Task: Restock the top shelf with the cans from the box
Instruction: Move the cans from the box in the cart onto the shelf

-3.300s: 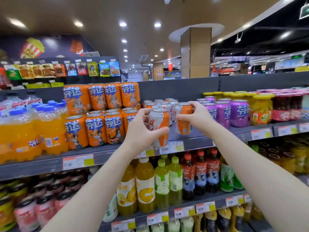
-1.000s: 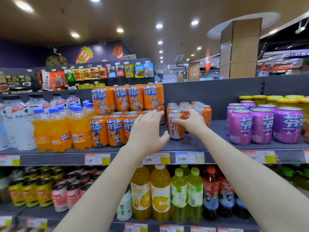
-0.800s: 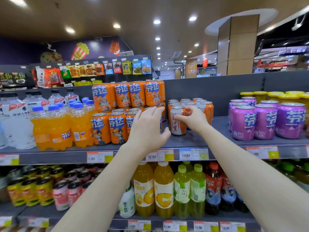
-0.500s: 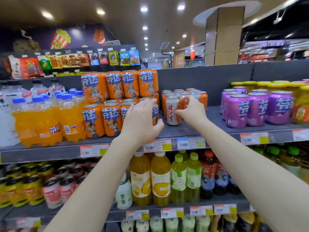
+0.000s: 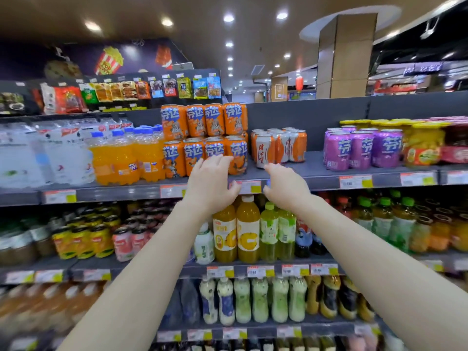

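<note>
Both the left hand (image 5: 211, 184) and right hand (image 5: 285, 187) hover empty, fingers loosely spread, at the top shelf (image 5: 316, 171) front edge, below the orange-and-white cans (image 5: 277, 146).

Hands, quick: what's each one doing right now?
Left hand: open, empty, in front of the orange printed cans.
Right hand: open, empty, just below the white-and-orange can.

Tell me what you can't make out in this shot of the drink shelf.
- The box of cans: outside the head view.
- Rear orange-and-white cans: hidden by the front row, so no count.
- Price tags: print too small and blurred.
- Left hand covers part of an orange can.
</note>
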Tool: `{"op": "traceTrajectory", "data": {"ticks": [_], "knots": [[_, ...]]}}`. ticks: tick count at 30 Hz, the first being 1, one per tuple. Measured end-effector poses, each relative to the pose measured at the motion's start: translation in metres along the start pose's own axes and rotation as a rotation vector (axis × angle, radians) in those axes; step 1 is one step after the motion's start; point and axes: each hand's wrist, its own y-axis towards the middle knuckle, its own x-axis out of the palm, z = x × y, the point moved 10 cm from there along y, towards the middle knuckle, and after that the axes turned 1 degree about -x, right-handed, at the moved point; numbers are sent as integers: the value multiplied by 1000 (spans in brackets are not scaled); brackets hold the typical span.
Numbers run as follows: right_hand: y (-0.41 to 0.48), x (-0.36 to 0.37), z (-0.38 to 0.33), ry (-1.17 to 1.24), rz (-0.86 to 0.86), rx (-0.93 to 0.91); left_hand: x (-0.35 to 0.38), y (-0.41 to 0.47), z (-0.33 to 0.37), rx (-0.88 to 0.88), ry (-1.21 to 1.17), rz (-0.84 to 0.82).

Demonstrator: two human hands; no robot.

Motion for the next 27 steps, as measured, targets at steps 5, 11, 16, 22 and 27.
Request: {"op": "traceTrajectory", "data": {"ticks": [5,11,16,22,27], "knots": [[-69,26,-43,-24,-98,-34,4,-84,-23,-70,61,-176],[-139,84,-110,17,-237,-89,10,-190,-83,-209,125,-373],[-173,130,-178,45,-340,-139,-2,-268,-141,-324,181,-472],[-206,194,-277,69,-492,-244,-23,-357,-222,-445,222,-563],[-228,250,-372,94,-537,-307,-42,-427,-306,-536,240,-616]]}}
